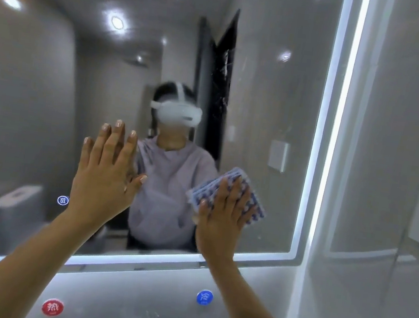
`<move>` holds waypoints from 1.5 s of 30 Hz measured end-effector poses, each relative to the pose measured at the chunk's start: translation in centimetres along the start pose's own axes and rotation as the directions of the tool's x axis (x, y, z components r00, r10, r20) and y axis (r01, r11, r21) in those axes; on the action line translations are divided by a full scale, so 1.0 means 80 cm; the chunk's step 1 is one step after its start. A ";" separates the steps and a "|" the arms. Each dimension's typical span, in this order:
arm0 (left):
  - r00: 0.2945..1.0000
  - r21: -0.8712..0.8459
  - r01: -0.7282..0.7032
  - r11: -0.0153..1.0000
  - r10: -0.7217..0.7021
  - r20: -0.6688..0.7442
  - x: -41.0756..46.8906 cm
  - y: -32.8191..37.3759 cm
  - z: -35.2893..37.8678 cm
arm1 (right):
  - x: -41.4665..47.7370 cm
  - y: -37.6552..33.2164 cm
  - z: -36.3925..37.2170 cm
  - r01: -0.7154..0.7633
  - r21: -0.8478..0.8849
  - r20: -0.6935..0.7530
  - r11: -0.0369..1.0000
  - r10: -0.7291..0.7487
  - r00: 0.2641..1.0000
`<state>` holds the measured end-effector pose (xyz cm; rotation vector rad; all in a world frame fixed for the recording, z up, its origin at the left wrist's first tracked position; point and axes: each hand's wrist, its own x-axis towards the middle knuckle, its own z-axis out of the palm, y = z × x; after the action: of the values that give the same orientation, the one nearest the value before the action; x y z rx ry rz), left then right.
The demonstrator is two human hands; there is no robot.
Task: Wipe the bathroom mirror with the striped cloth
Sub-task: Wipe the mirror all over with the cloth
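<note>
1. The wiping step itself appears to be in hand. The striped cloth point(227, 195), folded into a pad with blue and white bands, is pressed flat against the bathroom mirror point(277, 88) at the lower right of the frame, just above the lit bottom edge of the glass.

2. The right hand point(221, 218) is laid over the cloth with fingers spread and palm flat; the cloth is pinned to the glass rather than pinched. The left hand point(106, 180) is held open, fingers apart and empty, at lower centre-left. Whether its palm touches the glass cannot be told.

3. By judgement, most of the mirror is still to be covered: the upper half and the left side lie well away from the cloth. The next move calls for steady pressure and a long sweep across or upward, with the cloth kept flat so that it does not bunch or slip from under the palm.

4. The left hand would stand in the way of a sweep to the left and would need to be lifted off. A small round touch icon point(63, 200) glows in the glass just left of that hand and might be triggered by a pass over it.

5. Below the mirror, on the wall, a red round sticker point(52, 307) and a blue round sticker point(204, 297) are seen, well apart, at the bottom of the frame.
</note>
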<state>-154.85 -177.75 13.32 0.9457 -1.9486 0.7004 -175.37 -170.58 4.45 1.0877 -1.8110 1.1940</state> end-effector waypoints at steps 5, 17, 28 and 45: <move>1.000 0.007 -0.006 1.000 0.006 0.001 0.000 -0.003 0.005 | -0.090 0.022 0.024 0.376 -0.006 0.171 0.926 -0.370 0.913; 1.000 -0.010 -0.005 1.000 0.005 -0.025 -0.001 -0.003 0.003 | 0.000 0.070 -0.010 -0.274 0.085 -0.017 0.958 0.277 0.961; 1.000 -0.001 -0.017 1.000 0.017 -0.018 0.000 -0.004 0.010 | -0.100 0.032 0.023 0.228 -0.002 0.148 0.974 -0.226 0.963; 1.000 -0.028 -0.002 1.000 0.002 0.006 -0.001 -0.002 0.003 | -0.015 0.077 0.003 -0.452 -0.129 0.079 0.882 0.464 0.882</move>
<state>-154.80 -177.97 13.12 0.9303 -1.9596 0.6710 -180.52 -169.11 1.14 0.6860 -2.2742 1.3010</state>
